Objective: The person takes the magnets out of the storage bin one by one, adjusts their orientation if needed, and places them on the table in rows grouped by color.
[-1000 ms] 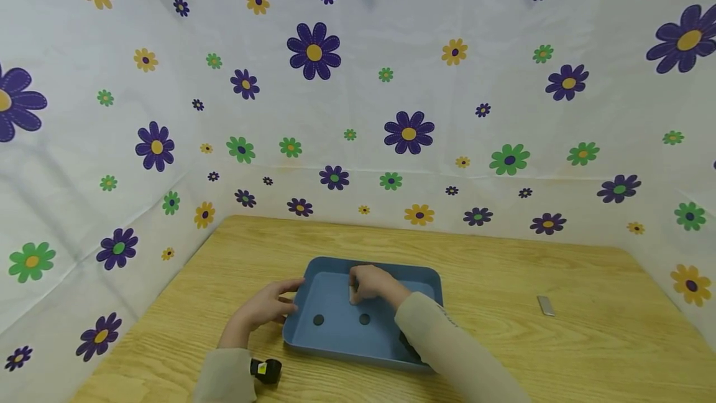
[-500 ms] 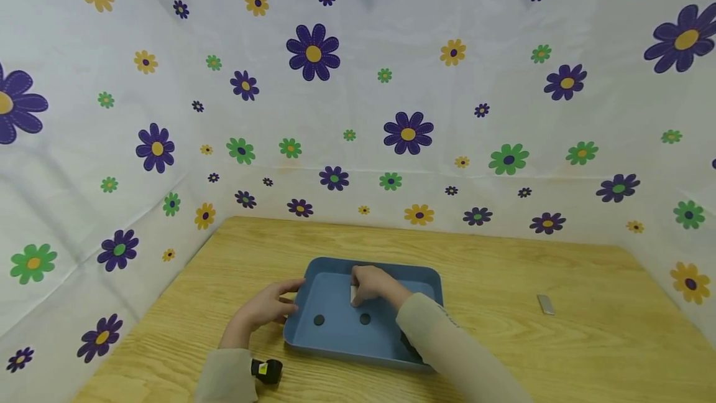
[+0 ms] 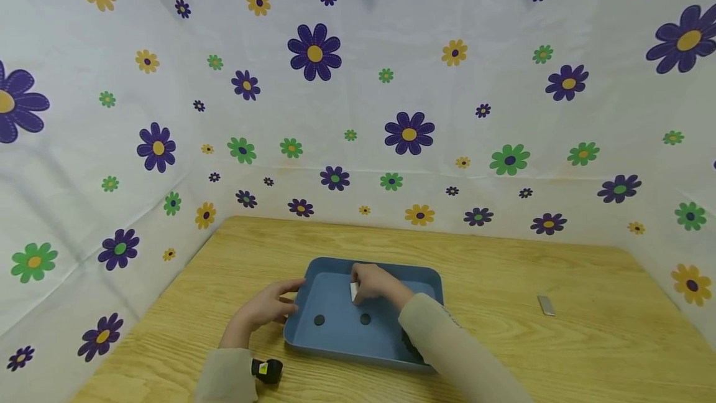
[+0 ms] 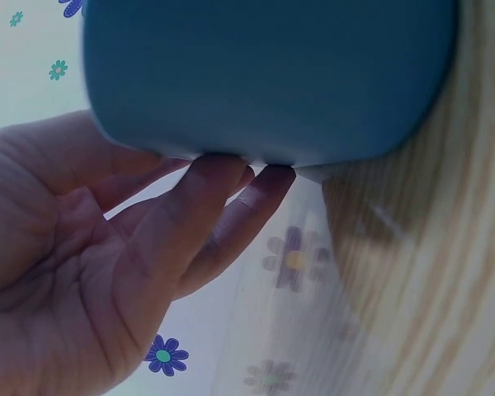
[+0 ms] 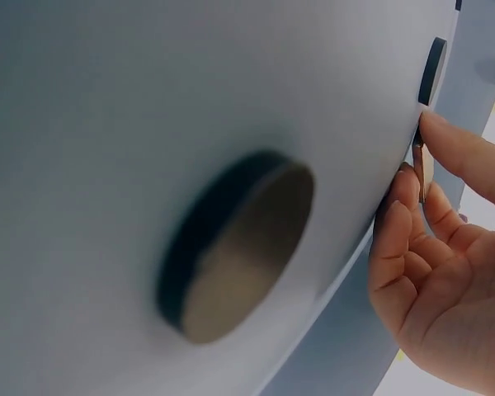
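My right hand (image 3: pixel 371 282) is over the back middle of a shallow blue tray (image 3: pixel 363 347). Between thumb and fingers it pinches a small, flat, light rectangular plate (image 3: pixel 354 291), close over the tray floor. In the right wrist view the plate (image 5: pixel 421 165) appears nearly edge-on at the fingertips. Dark round discs lie on the tray floor: a left disc (image 3: pixel 319 320), a middle disc (image 3: pixel 365 319), and a dark shape partly hidden by the right sleeve. My left hand (image 3: pixel 268 303) touches the tray's left wall with relaxed fingers, seen against the outer wall (image 4: pixel 264 82) in the left wrist view.
A grey flat rectangular piece (image 3: pixel 546 305) lies on the wooden table (image 3: pixel 604 353), right of the tray. A flower-patterned white sheet (image 3: pixel 358 98) rises behind the table and at both sides. A black wrist camera (image 3: pixel 268 370) sits at the left cuff.
The plate in my right hand has tilted slightly and a little more of its face shows. My left hand and the tray have stayed in place.
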`<action>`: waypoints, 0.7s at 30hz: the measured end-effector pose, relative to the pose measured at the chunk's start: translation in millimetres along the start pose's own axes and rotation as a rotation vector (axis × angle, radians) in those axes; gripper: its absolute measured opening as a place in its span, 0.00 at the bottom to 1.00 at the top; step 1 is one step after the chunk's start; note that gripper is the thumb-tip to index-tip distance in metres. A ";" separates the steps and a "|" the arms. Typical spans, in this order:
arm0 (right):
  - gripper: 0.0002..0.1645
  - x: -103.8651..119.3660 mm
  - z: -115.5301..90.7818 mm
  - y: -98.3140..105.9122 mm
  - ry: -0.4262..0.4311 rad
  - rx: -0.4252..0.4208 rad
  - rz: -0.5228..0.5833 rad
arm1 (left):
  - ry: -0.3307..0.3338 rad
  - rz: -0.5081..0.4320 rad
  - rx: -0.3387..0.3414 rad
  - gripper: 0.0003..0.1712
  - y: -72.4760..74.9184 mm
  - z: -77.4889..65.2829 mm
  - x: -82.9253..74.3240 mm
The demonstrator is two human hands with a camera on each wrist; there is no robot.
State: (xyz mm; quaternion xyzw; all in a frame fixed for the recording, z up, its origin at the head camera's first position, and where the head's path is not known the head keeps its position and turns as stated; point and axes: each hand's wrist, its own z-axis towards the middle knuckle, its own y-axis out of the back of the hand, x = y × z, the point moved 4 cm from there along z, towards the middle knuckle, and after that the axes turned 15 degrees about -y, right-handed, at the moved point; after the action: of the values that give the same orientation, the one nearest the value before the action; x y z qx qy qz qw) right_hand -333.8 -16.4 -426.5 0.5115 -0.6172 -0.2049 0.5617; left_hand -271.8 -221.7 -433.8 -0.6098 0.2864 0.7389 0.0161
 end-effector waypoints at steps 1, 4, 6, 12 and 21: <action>0.20 -0.4 -0.2 0.8 0.005 -0.002 0.008 | 0.000 0.000 0.000 0.32 -0.1 0.3 -0.1; 0.19 -2.2 -0.4 2.6 0.014 -0.007 0.026 | -0.002 -0.001 0.001 0.32 -0.3 0.7 -0.3; 0.18 -3.5 -0.5 3.4 0.011 -0.006 0.044 | -0.001 0.000 0.002 0.31 -0.5 0.7 -0.4; 0.17 -6.8 -0.1 3.9 -0.046 0.034 0.132 | -0.001 0.003 0.002 0.31 -0.3 0.6 -0.3; 0.12 -12.4 2.6 3.3 -0.071 0.072 0.204 | -0.009 -0.007 0.009 0.32 -0.2 -0.1 -0.7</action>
State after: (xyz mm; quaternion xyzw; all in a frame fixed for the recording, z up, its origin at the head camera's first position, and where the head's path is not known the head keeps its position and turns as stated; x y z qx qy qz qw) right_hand -339.3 -5.2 -430.5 0.4585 -0.6925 -0.1424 0.5385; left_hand -271.4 -221.4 -433.2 -0.6074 0.2872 0.7403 0.0228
